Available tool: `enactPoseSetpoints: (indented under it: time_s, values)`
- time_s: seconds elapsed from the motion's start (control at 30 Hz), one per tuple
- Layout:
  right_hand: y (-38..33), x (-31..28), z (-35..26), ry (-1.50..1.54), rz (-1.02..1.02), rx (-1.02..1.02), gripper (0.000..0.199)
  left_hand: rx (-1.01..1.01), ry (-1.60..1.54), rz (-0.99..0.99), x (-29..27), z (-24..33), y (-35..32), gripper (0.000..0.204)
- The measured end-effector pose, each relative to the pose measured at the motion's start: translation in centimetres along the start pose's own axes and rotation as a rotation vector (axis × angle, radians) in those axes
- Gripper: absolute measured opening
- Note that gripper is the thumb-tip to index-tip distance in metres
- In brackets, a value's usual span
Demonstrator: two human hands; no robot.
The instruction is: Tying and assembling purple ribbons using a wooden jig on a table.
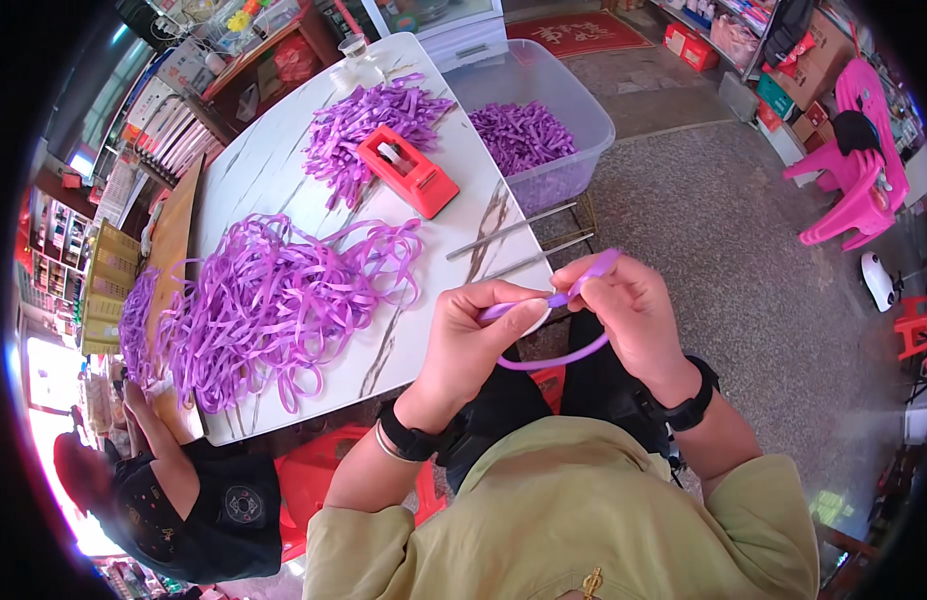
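The purple strap (558, 363) curves over the lap, its ends brought together, seemingly so the meeting point stays steady and in sight. From where I stand, left hand (471, 325) and right hand (631, 310) each pinch it, thumb against finger, wrists turned inward. A strap pile (273, 300) lies at their nine o'clock, a tape dispenser (413, 178) toward half past ten, apparently for easy reach.
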State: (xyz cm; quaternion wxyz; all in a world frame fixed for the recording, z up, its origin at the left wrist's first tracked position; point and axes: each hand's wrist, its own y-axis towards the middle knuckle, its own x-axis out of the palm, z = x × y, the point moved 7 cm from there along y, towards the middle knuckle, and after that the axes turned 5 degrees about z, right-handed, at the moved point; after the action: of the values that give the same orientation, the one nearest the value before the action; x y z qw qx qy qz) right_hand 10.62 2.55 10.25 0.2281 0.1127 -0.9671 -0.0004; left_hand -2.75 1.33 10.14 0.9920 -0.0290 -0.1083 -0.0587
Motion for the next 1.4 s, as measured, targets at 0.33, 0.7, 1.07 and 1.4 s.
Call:
enactPoseSetpoints:
  time_s: [0.33, 0.7, 1.07, 1.4]
  values:
    - [0.1, -0.2, -0.2, -0.016, -0.052, -0.057, 0.011, 0.061, 0.161, 0.094, -0.1, 0.3, -0.1, 0.008]
    - [0.2, -0.6, -0.5, -0.142, 0.033, -0.124, 0.018, 0.178, 0.283, 0.158, -0.5, 0.6, 0.0, 0.009]
    - [-0.9, -2.8, -1.5, -0.4, -0.038, -0.085, 0.013, -0.066, -0.017, -0.043, -0.3, 0.0, 0.5, 0.011]
    - [-0.1, 1.0, -2.4, -0.541, -0.401, 0.102, 0.021, -0.032, 0.135, -0.15, 0.3, 1.7, 0.2, 0.011]
